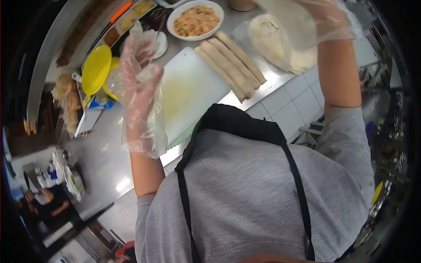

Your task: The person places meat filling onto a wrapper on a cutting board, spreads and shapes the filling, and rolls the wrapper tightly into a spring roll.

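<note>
My left hand, in a loose clear plastic glove, is raised over the left end of a white cutting board. Its fingers are apart and nothing shows in them. At the upper right, my gloved right hand grips a thin pale flatbread sheet, slightly blurred. Below that sheet a stack of flatbread sheets lies on clear plastic wrap. Several long rolled flatbreads lie side by side across the board's right end. Behind the board, a white bowl holds a chopped orange-and-green filling.
A yellow bowl and a small white dish are near my left hand. Trays of ingredients and an orange-handled tool line the back. Another person is at the far lower left.
</note>
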`<act>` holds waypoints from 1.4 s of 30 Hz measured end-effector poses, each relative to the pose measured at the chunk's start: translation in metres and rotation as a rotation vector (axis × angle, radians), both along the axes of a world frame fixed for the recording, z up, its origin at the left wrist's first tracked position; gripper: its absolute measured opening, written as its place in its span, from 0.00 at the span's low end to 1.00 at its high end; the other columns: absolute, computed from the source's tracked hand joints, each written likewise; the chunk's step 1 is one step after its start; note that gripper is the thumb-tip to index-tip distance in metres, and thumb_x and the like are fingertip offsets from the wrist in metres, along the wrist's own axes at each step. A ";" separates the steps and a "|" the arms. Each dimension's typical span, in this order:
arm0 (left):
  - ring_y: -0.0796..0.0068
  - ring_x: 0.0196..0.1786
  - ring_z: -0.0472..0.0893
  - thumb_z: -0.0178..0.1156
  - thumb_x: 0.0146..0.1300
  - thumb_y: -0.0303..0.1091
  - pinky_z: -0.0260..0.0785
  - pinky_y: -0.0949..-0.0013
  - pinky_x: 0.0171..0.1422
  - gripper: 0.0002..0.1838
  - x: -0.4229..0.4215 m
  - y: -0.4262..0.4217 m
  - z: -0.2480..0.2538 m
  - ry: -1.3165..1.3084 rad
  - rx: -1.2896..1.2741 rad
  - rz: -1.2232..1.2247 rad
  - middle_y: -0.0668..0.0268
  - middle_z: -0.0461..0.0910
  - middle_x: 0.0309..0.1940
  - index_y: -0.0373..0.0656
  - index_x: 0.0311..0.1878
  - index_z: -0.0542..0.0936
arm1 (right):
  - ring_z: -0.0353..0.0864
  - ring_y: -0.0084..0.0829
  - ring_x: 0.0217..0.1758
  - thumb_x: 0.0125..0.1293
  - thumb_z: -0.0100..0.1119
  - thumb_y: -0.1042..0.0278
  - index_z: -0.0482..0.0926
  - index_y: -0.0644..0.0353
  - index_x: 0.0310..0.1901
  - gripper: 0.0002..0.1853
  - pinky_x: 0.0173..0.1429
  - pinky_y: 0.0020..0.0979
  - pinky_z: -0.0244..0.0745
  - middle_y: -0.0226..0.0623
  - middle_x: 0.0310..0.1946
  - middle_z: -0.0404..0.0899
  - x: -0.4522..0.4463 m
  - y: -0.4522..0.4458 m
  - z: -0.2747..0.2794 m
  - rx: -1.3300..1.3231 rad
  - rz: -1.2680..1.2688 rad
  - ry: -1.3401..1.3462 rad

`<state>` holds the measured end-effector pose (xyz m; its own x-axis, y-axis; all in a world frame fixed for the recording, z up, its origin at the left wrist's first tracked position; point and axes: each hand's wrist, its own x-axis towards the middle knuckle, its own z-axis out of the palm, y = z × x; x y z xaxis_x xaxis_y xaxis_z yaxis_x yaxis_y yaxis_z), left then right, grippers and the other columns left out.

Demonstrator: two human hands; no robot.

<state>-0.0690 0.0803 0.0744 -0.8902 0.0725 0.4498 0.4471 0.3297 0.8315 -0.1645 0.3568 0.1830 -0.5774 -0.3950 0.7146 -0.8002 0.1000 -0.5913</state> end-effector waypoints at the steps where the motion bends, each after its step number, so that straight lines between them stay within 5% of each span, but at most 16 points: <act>1: 0.67 0.55 0.73 0.67 0.55 0.44 0.65 0.66 0.60 0.43 0.003 -0.008 0.003 0.003 -0.005 0.032 0.58 0.70 0.58 0.46 0.71 0.58 | 0.76 0.25 0.39 0.65 0.57 0.69 0.79 0.60 0.40 0.06 0.49 0.27 0.71 0.34 0.33 0.78 0.013 -0.025 -0.001 -0.161 0.197 -0.404; 11: 0.71 0.53 0.74 0.62 0.62 0.49 0.66 0.68 0.58 0.38 0.068 -0.096 -0.003 -0.001 0.414 0.525 0.57 0.67 0.61 0.48 0.71 0.56 | 0.72 0.23 0.54 0.64 0.58 0.69 0.74 0.63 0.52 0.16 0.59 0.27 0.67 0.32 0.45 0.77 0.026 -0.130 -0.072 -0.190 0.138 -0.808; 13: 0.71 0.53 0.74 0.62 0.62 0.49 0.66 0.68 0.57 0.38 0.080 -0.104 -0.012 -0.014 0.482 0.613 0.58 0.67 0.62 0.48 0.70 0.58 | 0.72 0.22 0.57 0.64 0.59 0.69 0.73 0.63 0.55 0.18 0.61 0.27 0.66 0.32 0.48 0.77 0.020 -0.147 -0.126 -0.157 0.065 -0.893; 16: 0.71 0.50 0.77 0.63 0.61 0.48 0.68 0.66 0.56 0.35 0.093 -0.127 -0.060 -0.370 0.392 0.728 0.64 0.74 0.53 0.46 0.67 0.63 | 0.75 0.34 0.55 0.63 0.58 0.61 0.69 0.63 0.57 0.24 0.59 0.31 0.69 0.41 0.52 0.76 -0.010 -0.151 -0.307 -0.193 0.024 -0.970; 18: 0.70 0.49 0.77 0.64 0.61 0.47 0.68 0.65 0.56 0.33 0.097 -0.152 -0.111 -0.483 0.364 0.737 0.66 0.76 0.50 0.46 0.66 0.65 | 0.76 0.34 0.54 0.61 0.59 0.58 0.68 0.63 0.58 0.26 0.58 0.32 0.69 0.40 0.51 0.75 -0.010 -0.145 -0.339 -0.207 -0.004 -0.961; 20: 0.65 0.47 0.79 0.66 0.58 0.44 0.69 0.64 0.55 0.34 0.096 -0.176 -0.154 -0.629 0.185 0.673 0.64 0.79 0.46 0.41 0.65 0.67 | 0.75 0.32 0.54 0.61 0.59 0.57 0.70 0.63 0.56 0.26 0.58 0.33 0.67 0.40 0.49 0.77 0.011 -0.134 -0.300 0.265 -0.200 -0.732; 21: 0.65 0.47 0.79 0.66 0.58 0.44 0.69 0.64 0.55 0.34 0.094 -0.174 -0.149 -0.633 0.188 0.676 0.64 0.79 0.46 0.41 0.65 0.67 | 0.75 0.32 0.54 0.61 0.59 0.57 0.70 0.63 0.56 0.26 0.58 0.33 0.67 0.40 0.49 0.77 0.010 -0.134 -0.288 0.270 -0.198 -0.735; 23: 0.59 0.52 0.77 0.68 0.54 0.43 0.67 0.62 0.59 0.37 0.088 -0.159 -0.133 -0.479 -0.367 0.622 0.55 0.77 0.51 0.37 0.63 0.67 | 0.75 0.32 0.52 0.60 0.60 0.55 0.74 0.63 0.51 0.23 0.57 0.32 0.68 0.41 0.47 0.77 0.013 -0.131 -0.274 0.430 -0.060 -0.880; 24: 0.59 0.52 0.77 0.68 0.54 0.43 0.67 0.62 0.59 0.37 0.080 -0.154 -0.136 -0.477 -0.362 0.618 0.55 0.77 0.51 0.37 0.63 0.67 | 0.75 0.32 0.52 0.60 0.60 0.55 0.74 0.63 0.51 0.23 0.57 0.32 0.68 0.41 0.47 0.77 0.012 -0.130 -0.270 0.433 -0.065 -0.878; 26: 0.55 0.60 0.71 0.68 0.54 0.44 0.61 0.60 0.66 0.40 0.060 -0.148 -0.141 -0.145 -0.592 0.607 0.54 0.71 0.59 0.41 0.67 0.62 | 0.75 0.33 0.48 0.62 0.58 0.56 0.78 0.60 0.46 0.18 0.55 0.32 0.68 0.39 0.44 0.78 0.010 -0.129 -0.263 0.344 0.094 -0.866; 30: 0.55 0.67 0.64 0.70 0.51 0.43 0.54 0.60 0.71 0.44 0.027 -0.126 -0.102 -0.140 -0.602 0.501 0.53 0.64 0.66 0.43 0.69 0.60 | 0.76 0.32 0.45 0.63 0.56 0.58 0.79 0.58 0.46 0.15 0.54 0.32 0.69 0.36 0.41 0.78 0.017 -0.134 -0.221 0.247 0.191 -0.681; 33: 0.58 0.69 0.61 0.72 0.48 0.44 0.50 0.62 0.73 0.48 0.012 -0.120 -0.089 -0.036 -0.539 0.295 0.55 0.62 0.67 0.44 0.70 0.57 | 0.74 0.31 0.50 0.63 0.57 0.59 0.79 0.57 0.48 0.15 0.57 0.31 0.68 0.35 0.45 0.77 0.015 -0.135 -0.173 0.414 0.360 -0.512; 36: 0.67 0.56 0.74 0.73 0.47 0.37 0.65 0.66 0.62 0.41 0.008 -0.110 -0.075 -0.180 -0.232 0.076 0.58 0.76 0.54 0.37 0.65 0.67 | 0.72 0.30 0.55 0.61 0.60 0.59 0.79 0.57 0.48 0.16 0.59 0.30 0.66 0.34 0.48 0.76 0.009 -0.138 -0.148 0.423 0.558 -0.514; 38: 0.77 0.46 0.77 0.71 0.50 0.34 0.68 0.73 0.54 0.30 0.006 -0.107 -0.060 -0.668 0.104 0.001 0.67 0.79 0.44 0.36 0.57 0.75 | 0.73 0.29 0.52 0.59 0.62 0.60 0.79 0.58 0.47 0.16 0.60 0.29 0.65 0.34 0.44 0.76 0.018 -0.138 -0.133 0.166 0.469 -0.753; 42: 0.82 0.40 0.77 0.66 0.55 0.29 0.69 0.76 0.48 0.17 0.018 -0.095 -0.032 -0.448 0.043 0.153 0.71 0.80 0.39 0.36 0.49 0.79 | 0.75 0.28 0.46 0.58 0.63 0.60 0.80 0.60 0.43 0.15 0.55 0.29 0.68 0.33 0.38 0.76 -0.009 -0.129 -0.158 0.339 0.352 -0.378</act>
<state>-0.0508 -0.0144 0.0426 -0.9962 -0.0849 0.0191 -0.0095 0.3247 0.9458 -0.1739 0.2276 0.0251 -0.5599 -0.7772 0.2872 -0.5607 0.1002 -0.8219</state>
